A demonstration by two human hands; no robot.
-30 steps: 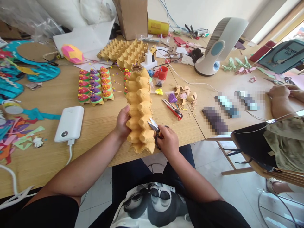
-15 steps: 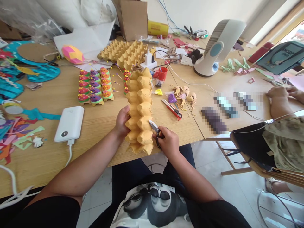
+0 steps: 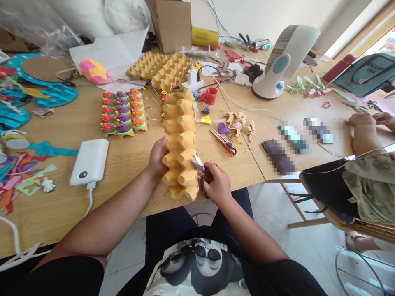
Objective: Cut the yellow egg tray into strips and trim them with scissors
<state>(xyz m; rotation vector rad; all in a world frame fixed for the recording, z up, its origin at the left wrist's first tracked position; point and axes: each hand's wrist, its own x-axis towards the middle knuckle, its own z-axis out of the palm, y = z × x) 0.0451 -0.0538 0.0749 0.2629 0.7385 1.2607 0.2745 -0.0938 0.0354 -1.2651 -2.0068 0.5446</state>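
Hands at work over a wooden counter (image 3: 129, 160), seen from the head. The left hand (image 3: 159, 154) grips a long yellow egg-tray strip (image 3: 180, 144) by its left edge, the thumb at the near face and the other fingers hidden behind it. The strip, two cups wide, stands lengthwise before the person at the near edge of the counter; whether its lower end touches the wood cannot be told. The right hand (image 3: 218, 183) has its fingers closed round the dark handles of a pair of scissors (image 3: 199, 164), whose blades are parted, their tips at the strip's right edge. To the right of the strip lie a red utility knife (image 3: 224, 143), a purple packet (image 3: 222, 126), a yellow packet (image 3: 205, 119) and a heap of cut cup pieces (image 3: 249, 126) among crumbs; a red mug (image 3: 210, 96) stands farther back. To the left are three rows of painted cups (image 3: 138, 111), side by side, and, nearer the person, a white power bank (image 3: 89, 162) with a cable plugged in. Behind the strip lie larger egg trays (image 3: 171, 70); a white fan (image 3: 286, 59) stands at back right, and a co-worker's hands (image 3: 362, 119) rest at far right
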